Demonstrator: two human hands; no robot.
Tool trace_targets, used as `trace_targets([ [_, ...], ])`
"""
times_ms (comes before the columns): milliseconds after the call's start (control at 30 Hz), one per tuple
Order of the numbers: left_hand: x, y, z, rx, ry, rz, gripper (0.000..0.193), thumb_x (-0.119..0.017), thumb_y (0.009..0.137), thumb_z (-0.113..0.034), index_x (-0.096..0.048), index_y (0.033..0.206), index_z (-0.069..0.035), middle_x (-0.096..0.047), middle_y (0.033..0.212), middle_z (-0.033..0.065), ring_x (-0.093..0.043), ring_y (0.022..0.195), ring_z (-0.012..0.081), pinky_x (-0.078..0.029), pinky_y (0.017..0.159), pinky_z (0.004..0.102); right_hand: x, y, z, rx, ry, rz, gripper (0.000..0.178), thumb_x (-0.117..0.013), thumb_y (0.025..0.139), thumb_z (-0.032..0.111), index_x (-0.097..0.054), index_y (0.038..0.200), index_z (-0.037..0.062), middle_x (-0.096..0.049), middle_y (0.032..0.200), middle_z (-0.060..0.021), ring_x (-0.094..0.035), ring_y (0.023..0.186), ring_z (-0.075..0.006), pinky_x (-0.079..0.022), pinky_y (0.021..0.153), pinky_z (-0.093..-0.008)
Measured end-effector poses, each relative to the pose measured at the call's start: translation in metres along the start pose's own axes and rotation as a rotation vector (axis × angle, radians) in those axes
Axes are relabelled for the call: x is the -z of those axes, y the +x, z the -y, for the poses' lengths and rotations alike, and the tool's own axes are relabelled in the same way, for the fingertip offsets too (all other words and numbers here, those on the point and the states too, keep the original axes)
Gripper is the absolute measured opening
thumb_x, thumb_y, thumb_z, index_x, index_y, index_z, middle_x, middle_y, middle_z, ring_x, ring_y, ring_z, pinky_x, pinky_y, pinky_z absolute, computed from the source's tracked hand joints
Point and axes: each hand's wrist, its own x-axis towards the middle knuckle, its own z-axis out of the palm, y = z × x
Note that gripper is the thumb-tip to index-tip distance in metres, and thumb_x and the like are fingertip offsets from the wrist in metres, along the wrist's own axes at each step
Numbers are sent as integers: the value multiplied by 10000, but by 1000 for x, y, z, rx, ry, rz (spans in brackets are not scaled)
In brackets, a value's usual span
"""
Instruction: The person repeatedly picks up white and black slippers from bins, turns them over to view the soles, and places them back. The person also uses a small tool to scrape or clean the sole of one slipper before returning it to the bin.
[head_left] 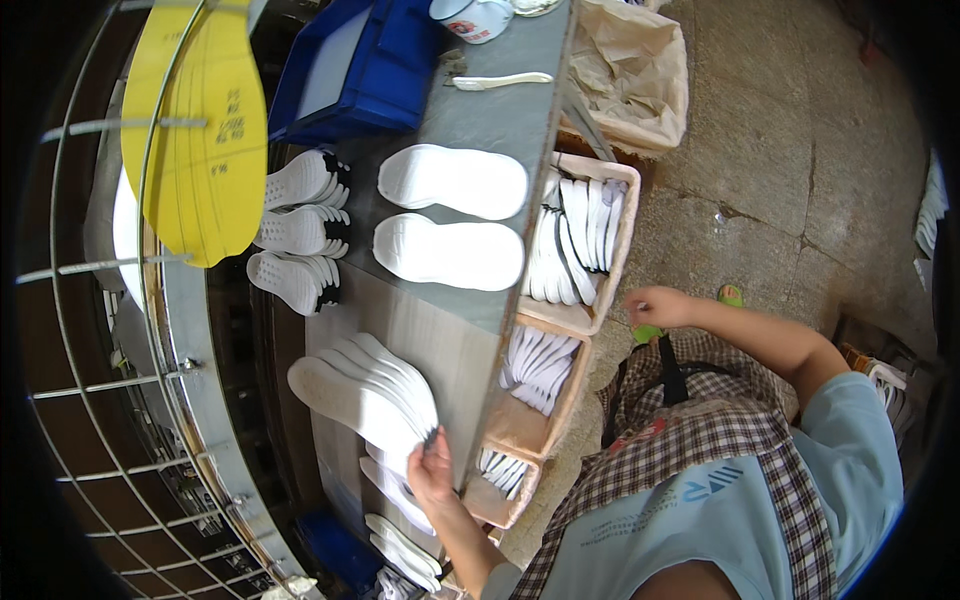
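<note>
A fanned stack of white shoe soles (365, 395) lies on the table at the left. My left hand (431, 474) grips the near end of this stack, its fingers bent round the edge, where a bit of black shows. My right hand (660, 307) is in the air to the right of the table, beside a bin of soles, its fingers curled in with nothing visible in them. Two broad white soles (450, 250) lie side by side on the grey tabletop (400, 315), ahead of the fanned stack. More white soles (400, 490) lie beyond my left wrist, partly covered.
Bins of soles (625, 240) line the table's right edge, with a paper-lined bin (640, 75) farther off. Black-and-white soles (300, 230) stand in stacks near a blue crate (350, 85). A brush (500, 81) and a mug (472, 18) are at the far end. Wire mesh (110, 375) borders the left.
</note>
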Motion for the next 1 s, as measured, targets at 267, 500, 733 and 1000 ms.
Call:
trace_targets([
  [267, -54, -172, 119, -165, -74, 114, 623, -590, 737, 76, -316, 1296, 93, -489, 1204, 278, -567, 1031, 391, -517, 911, 438, -24, -9, 153, 95, 450, 576, 851, -573, 842, 530, -209, 1407, 8, -433, 1316, -240, -437, 1215, -297, -395, 965, -427],
  [500, -134, -231, 188, -168, 286, 71, 782, -694, 674, -13, -290, 1343, 5, -446, 1269, 199, -522, 1108, 359, -492, 914, 470, -16, -81, 200, 235, 1210, 522, 889, -682, 789, 263, -95, 1426, 60, -275, 1392, -198, -300, 1288, -331, -311, 1038, -516],
  [733, -206, -183, 189, -139, 652, 399, 748, -697, 683, -26, -308, 1316, 59, -503, 1180, 168, -564, 1017, 251, -502, 814, 335, 75, -127, 177, 267, 1215, 271, 920, -697, 777, 159, -62, 1438, 82, -243, 1409, -199, -302, 1296, -309, -312, 1055, -412],
  [1000, -319, -109, 181, -254, 536, 568, 794, -628, 856, -352, -206, 1372, 79, -401, 1331, 206, -452, 1193, 302, -376, 1002, 411, 129, -174, 183, 259, 1035, 16, 939, -661, 784, 220, -14, 1452, 85, -208, 1434, -211, -252, 1322, -316, -256, 1079, -416],
])
